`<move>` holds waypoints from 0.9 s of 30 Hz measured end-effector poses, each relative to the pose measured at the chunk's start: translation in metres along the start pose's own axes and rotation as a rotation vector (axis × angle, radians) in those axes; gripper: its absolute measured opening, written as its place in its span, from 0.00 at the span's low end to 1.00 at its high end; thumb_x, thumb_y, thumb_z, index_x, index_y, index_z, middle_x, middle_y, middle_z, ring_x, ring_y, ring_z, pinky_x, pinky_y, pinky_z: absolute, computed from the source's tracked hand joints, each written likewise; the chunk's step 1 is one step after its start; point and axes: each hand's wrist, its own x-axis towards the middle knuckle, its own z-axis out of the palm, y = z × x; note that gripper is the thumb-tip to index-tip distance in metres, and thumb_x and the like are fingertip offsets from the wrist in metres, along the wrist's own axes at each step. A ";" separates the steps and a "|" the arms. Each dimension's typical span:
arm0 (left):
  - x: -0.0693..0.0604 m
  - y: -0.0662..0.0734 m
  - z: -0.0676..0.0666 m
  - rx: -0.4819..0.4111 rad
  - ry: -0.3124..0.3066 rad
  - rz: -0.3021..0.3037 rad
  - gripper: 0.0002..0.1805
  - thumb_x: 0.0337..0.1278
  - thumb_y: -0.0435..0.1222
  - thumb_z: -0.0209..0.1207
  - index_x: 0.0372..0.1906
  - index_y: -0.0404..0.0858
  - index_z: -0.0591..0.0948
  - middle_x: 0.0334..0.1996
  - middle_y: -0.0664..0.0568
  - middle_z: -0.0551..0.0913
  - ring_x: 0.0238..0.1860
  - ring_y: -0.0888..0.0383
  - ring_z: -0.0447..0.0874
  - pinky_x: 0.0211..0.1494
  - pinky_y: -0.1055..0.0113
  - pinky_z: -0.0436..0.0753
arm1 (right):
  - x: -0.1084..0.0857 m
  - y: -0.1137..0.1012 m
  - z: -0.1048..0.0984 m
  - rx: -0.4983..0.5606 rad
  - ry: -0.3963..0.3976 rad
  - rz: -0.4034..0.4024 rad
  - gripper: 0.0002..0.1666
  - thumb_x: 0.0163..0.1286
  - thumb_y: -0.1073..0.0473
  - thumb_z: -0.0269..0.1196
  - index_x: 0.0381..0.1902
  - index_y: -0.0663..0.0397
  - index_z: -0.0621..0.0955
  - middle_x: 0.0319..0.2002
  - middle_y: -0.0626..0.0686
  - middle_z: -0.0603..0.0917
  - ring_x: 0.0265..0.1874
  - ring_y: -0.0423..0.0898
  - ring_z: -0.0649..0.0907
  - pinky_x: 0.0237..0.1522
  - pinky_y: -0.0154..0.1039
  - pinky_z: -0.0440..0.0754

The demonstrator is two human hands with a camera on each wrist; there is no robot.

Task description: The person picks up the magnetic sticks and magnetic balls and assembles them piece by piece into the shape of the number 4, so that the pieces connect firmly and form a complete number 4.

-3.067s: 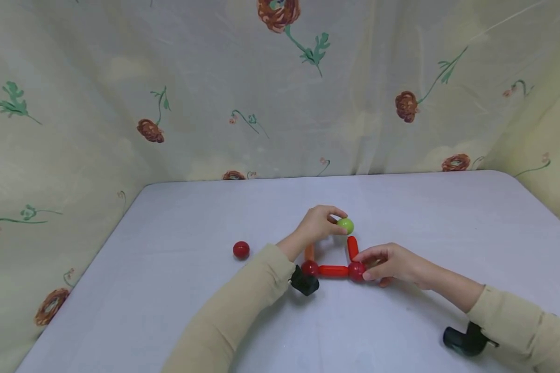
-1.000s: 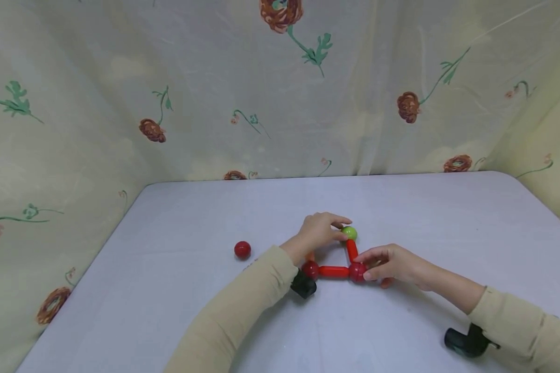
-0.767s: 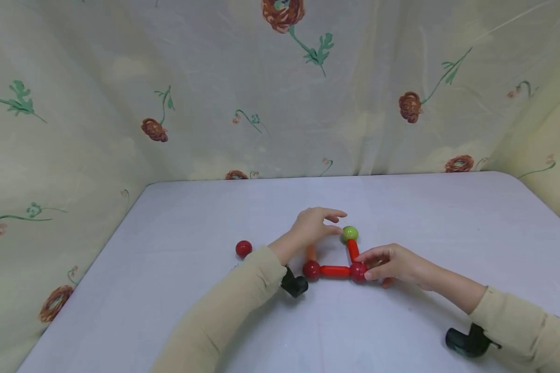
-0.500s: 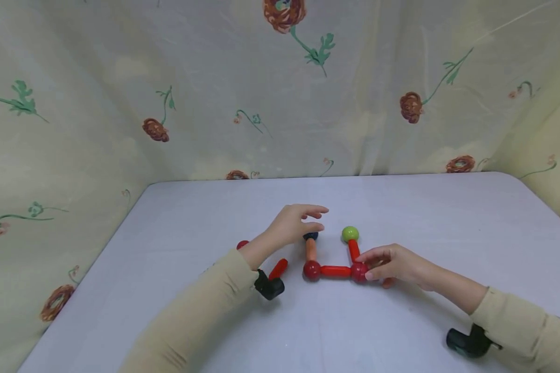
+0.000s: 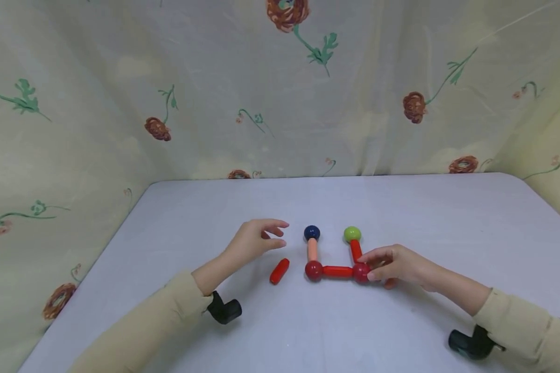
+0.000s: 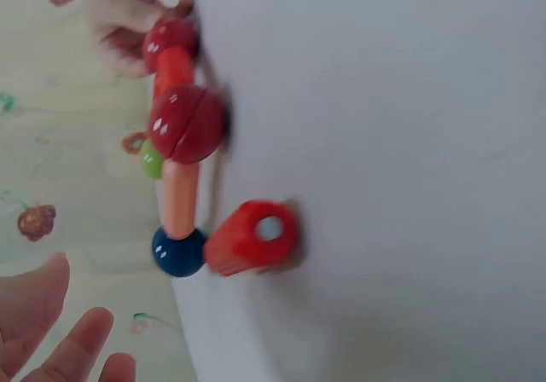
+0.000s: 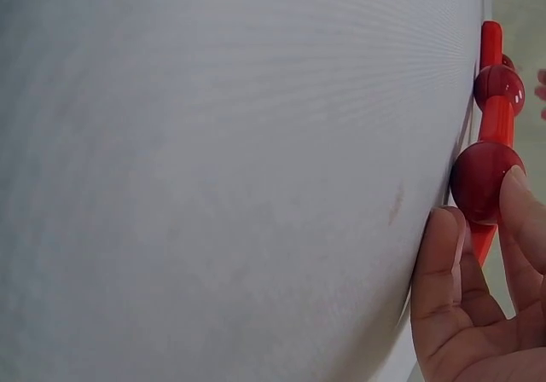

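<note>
A U-shaped build of balls and sticks lies on the table. Its right red ball [image 5: 361, 272] is held between the thumb and fingers of my right hand [image 5: 401, 267]. A red stick [image 5: 338, 272] joins it to the left red ball [image 5: 313, 270]. From there a peach stick [image 5: 312, 250] runs back to a dark blue ball [image 5: 311, 232]. Another red stick [image 5: 355, 250] leads to a green ball [image 5: 352, 234]. My left hand [image 5: 256, 237] hovers left of the build, fingers parted, holding nothing. Below its fingertips lies a loose red stick [image 6: 252, 237], whose end shows a pale metal disc.
The white table [image 5: 392, 331] has its back edge against a flower-print curtain [image 5: 205, 93]. In the right wrist view, a small part of another red ball [image 7: 508, 60] peeks out behind the build. My left arm covers that part of the table in the head view.
My left hand brought the green ball onto the back end of the right red stick, let go and moved left. The blue ball and loose stick came into sight. My right hand stayed put.
</note>
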 end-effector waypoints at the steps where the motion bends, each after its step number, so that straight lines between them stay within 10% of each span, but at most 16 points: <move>1: -0.002 -0.003 0.002 0.004 -0.004 -0.010 0.22 0.50 0.36 0.64 0.54 0.48 0.78 0.41 0.50 0.83 0.38 0.56 0.76 0.36 0.70 0.78 | 0.000 0.000 0.000 0.001 -0.001 0.000 0.27 0.56 0.57 0.67 0.53 0.60 0.77 0.44 0.54 0.78 0.39 0.47 0.73 0.32 0.38 0.78; 27: -0.013 -0.017 0.030 0.200 -0.173 -0.102 0.23 0.45 0.39 0.67 0.51 0.42 0.78 0.26 0.52 0.76 0.23 0.59 0.72 0.26 0.71 0.74 | 0.007 0.001 -0.009 -0.042 -0.111 -0.040 0.26 0.58 0.57 0.65 0.54 0.58 0.76 0.47 0.55 0.78 0.39 0.46 0.74 0.32 0.39 0.78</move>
